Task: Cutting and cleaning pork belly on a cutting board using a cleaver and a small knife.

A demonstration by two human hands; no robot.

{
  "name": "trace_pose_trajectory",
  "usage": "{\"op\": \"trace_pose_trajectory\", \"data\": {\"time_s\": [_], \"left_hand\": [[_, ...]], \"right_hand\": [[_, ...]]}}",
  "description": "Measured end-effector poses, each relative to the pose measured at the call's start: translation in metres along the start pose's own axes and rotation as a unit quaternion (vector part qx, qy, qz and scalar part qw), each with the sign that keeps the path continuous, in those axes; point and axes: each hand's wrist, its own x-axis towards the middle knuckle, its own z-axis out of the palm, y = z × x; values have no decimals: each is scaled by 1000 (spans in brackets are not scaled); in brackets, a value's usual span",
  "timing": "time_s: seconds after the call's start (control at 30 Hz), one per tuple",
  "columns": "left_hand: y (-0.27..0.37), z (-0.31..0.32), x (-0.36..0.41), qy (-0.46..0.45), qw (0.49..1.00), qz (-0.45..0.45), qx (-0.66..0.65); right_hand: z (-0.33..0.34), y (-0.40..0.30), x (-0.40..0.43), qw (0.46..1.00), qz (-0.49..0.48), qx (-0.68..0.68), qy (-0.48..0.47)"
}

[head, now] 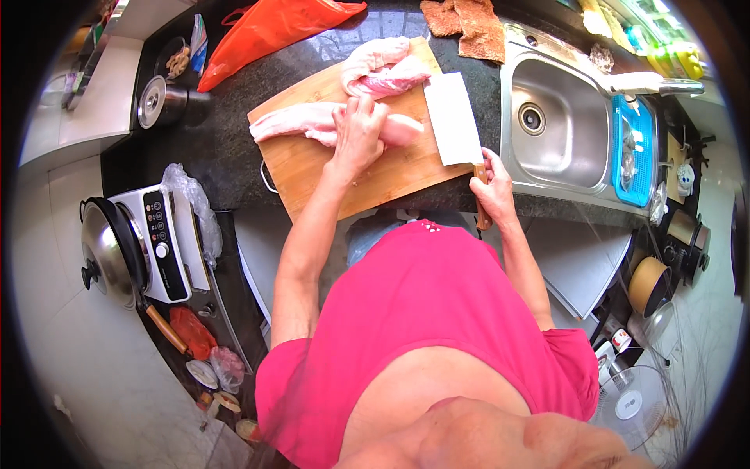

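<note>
A wooden cutting board (387, 176) lies at a slant on the dark stone counter. My left hand (358, 132) grips a long strip of raw meat (299, 120) across the board, fingers curled over it. Beyond that strip, a second folded piece of raw meat (384, 67) rests at the board's far edge. My right hand (495, 187) is closed around the wooden handle of a cleaver (454, 120). The broad blade lies over the board's right side, its far end near the folded meat; whether it touches the board I cannot tell.
Right of the board is a steel sink (562, 123) with a faucet (650, 84) and a blue plastic basket (633, 152). A red plastic bag (269, 35) and brown cloths (469, 26) lie behind. At left stand a lidded metal pot (161, 102) and a lidded wok (111, 252).
</note>
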Motion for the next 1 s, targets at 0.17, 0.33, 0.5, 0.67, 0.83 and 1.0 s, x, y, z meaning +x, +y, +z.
{"op": "trace_pose_trajectory", "data": {"time_s": [0.17,0.33,0.5,0.67,0.83,1.0], "left_hand": [[0,11,-51,147,989,31,7],[22,32,-85,246,966,-75,-1],[52,55,-94,303,900,-272,-156],[66,60,-86,320,884,-292,-176],[73,57,-72,319,879,-290,-204],[71,65,-67,375,752,-363,-403]], "right_hand": [[-2,4,17,999,-46,-11,-15],[-18,-10,37,997,-46,-16,-62],[-29,9,57,990,-75,26,-117],[-22,-3,62,980,-93,-40,-170],[-9,1,66,950,-224,-172,-133],[-2,-2,66,938,-258,-200,-121]]}}
